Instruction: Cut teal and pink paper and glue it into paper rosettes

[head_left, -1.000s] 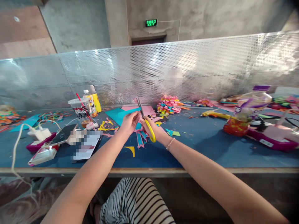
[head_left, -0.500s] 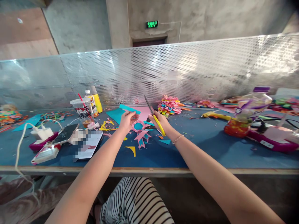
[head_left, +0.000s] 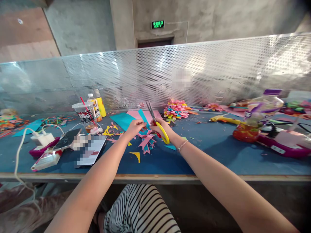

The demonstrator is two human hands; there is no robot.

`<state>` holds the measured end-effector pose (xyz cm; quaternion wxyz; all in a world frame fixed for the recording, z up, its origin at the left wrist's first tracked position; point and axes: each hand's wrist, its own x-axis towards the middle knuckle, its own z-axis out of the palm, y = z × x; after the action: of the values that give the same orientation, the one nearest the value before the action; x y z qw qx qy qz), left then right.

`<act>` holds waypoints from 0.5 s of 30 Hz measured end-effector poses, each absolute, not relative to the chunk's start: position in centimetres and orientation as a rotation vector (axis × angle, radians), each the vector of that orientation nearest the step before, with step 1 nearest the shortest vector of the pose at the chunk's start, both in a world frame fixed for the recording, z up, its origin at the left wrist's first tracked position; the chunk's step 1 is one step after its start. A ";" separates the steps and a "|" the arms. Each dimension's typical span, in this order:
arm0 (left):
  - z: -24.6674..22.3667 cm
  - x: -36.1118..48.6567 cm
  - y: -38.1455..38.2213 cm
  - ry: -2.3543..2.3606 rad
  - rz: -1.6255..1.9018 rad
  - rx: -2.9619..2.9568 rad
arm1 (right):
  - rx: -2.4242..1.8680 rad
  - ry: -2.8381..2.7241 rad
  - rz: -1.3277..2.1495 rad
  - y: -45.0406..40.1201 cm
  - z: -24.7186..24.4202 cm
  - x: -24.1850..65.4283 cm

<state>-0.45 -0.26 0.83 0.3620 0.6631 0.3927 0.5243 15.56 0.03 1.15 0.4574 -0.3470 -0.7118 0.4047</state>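
1. Right hand [head_left: 171, 132] has its grip wrapped around the yellow and red handles of the scissors [head_left: 153, 116]. The two blades point up and away from the person, and their tips are a little bit apart.

2. Left hand [head_left: 133, 127] has its grip pinched together on a blue paper strip [head_left: 142, 115]. The strip pokes up past the fingers, just to the left of the blades. I cannot tell if the right fingers touch its low end.

3. Behind the hands, a big blue sheet [head_left: 119, 120] and a pink sheet [head_left: 132, 114] lie on the blue tabletop [head_left: 194, 160].

4. Some pink cut pieces [head_left: 146, 141] lie just below the hands. Nearer the person is a curved yellow scrap [head_left: 136, 156].

5. Past the right hand sits a heap of paper bits [head_left: 176, 109], mostly pink, with some yellow and blue.

6. Over on the left stand a clear cup [head_left: 84, 114] with a red straw [head_left: 85, 106] and a small bottle [head_left: 96, 111]. A tablet [head_left: 91, 153] lies in front of them, and part of its screen is blurred out.

7. Far to the right are a yellow tool [head_left: 224, 119] with a thin tip and a big bottle [head_left: 246, 132] with a purple cap and something red inside.
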 end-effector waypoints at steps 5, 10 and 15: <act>0.8 -0.4 -0.3 0.967 1.362 1.688 | -0.868 -1.724 1.015 0.0 1.3 15.5; 0.7 -0.6 0.1 0.924 1.408 1.569 | -0.886 -1.742 0.993 0.1 1.2 15.4; 0.5 -0.4 0.0 0.909 1.309 1.574 | -0.886 -1.752 0.965 0.0 1.4 15.3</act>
<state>-0.45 0.02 0.52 0.4357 0.6327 0.3652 0.5259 15.32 0.00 1.42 0.4593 -0.3597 -0.7113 0.3920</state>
